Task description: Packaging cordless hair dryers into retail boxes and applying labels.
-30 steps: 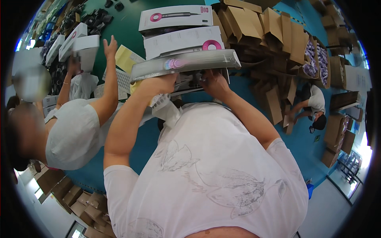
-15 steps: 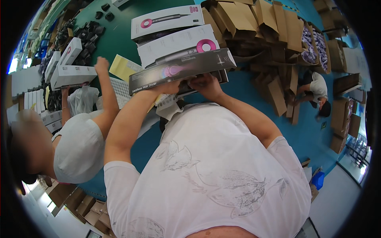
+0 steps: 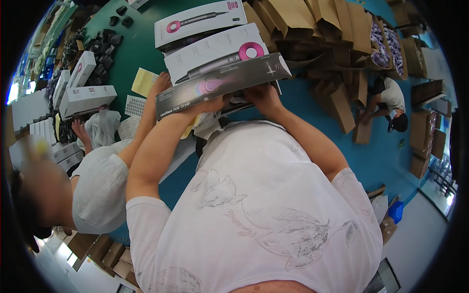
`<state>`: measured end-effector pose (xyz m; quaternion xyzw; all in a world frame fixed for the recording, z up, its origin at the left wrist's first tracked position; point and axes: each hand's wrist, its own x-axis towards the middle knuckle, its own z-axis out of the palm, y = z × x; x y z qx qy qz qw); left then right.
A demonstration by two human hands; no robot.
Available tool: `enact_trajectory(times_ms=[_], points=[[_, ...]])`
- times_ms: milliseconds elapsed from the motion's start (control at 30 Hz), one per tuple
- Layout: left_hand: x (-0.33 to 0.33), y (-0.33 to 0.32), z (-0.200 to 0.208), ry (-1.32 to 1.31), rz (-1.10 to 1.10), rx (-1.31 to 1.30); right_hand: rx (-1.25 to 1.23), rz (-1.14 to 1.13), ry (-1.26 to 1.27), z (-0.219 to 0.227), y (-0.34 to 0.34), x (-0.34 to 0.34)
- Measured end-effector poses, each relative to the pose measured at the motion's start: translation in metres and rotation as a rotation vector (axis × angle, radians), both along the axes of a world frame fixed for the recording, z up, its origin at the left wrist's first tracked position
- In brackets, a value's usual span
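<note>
Right in front of me a hair dryer box [image 3: 215,83] is tilted, its dark printed side turned up toward me. My left hand [image 3: 211,105] is at its near lower edge, fingers curled in against the box and partly hidden. Under the right part of the dark side is my right hand [image 3: 264,97], with its fingers mostly out of sight behind the panel. Beyond it lies a white hair dryer box [image 3: 215,51] with a pink-ringed dryer printed on it, and a similar white box [image 3: 200,24] sits farther back.
A co-worker's hand [image 3: 160,82] reaches to the stack's left side, near yellow paper [image 3: 144,82] and a sheet of round stickers [image 3: 134,106]. More white boxes [image 3: 88,100] and black parts [image 3: 102,49] cover the left table. Brown cartons [image 3: 312,24] stand at right; another person [image 3: 391,100] bends there.
The co-worker's one hand has moved right to beside my boxes; their other hand has come off the white box at left. My right hand's fingers have slipped farther behind the dark panel.
</note>
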<state>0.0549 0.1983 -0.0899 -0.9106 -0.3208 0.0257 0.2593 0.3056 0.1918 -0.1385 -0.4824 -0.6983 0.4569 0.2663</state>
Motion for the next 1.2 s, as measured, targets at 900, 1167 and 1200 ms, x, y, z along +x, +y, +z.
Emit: enact_trajectory(times_ms=[900, 1167, 1200], points=[[0.005, -0.010, 0.028, -0.305, 0.410, -0.756, 0.350, 0.184, -0.068, -0.017, 0.013, -0.025], [-0.008, -0.022, 0.030, -0.329, 0.434, -0.800, 0.376, 0.148, -0.076, -0.004, 0.014, -0.030], [-0.007, -0.019, 0.029, -0.331, 0.437, -0.805, 0.381, 0.139, -0.086, -0.002, 0.014, -0.031]])
